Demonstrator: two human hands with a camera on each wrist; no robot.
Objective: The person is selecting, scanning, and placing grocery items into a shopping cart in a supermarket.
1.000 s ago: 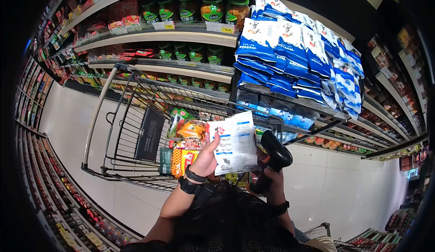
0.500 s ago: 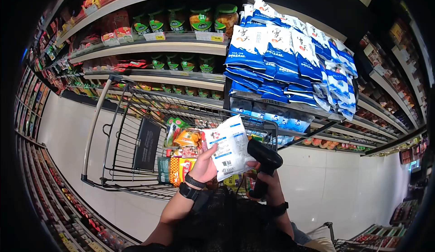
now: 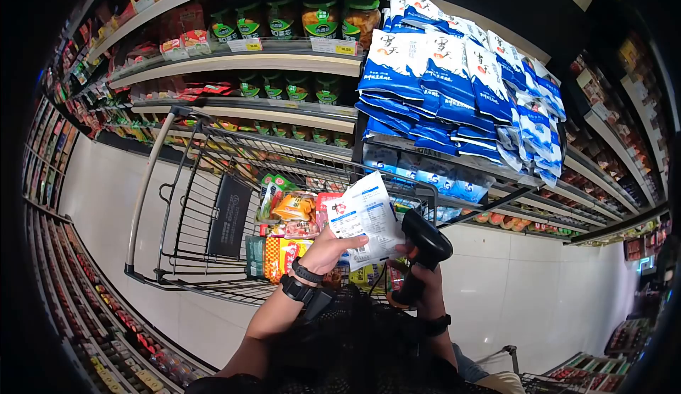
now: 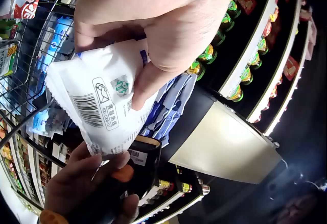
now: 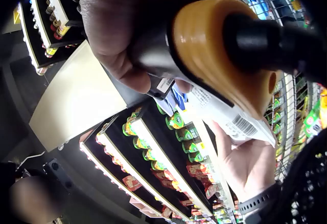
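Note:
In the head view my left hand holds a white plastic salt bag, its thumb lying across the printed face and the back of the bag turned up. My right hand grips the handle of a black barcode scanner, whose head is close beside the bag's right edge. The left wrist view shows the bag's barcode near its crimped end, with the right hand's fingers at the bag's lower edge. An orange handle end of the scanner, with a black cable, fills the right wrist view.
Below the hands stands a wire shopping cart holding a yellow-and-red checked packet and other colourful packets. Blue-and-white bags are heaped on a display stand ahead to the right. Jars line shelves beyond the cart.
The left thumb has moved from pointing up the bag to lying across it, and the bag is tilted more. The scanner went left, then slightly back right, staying in the right hand.

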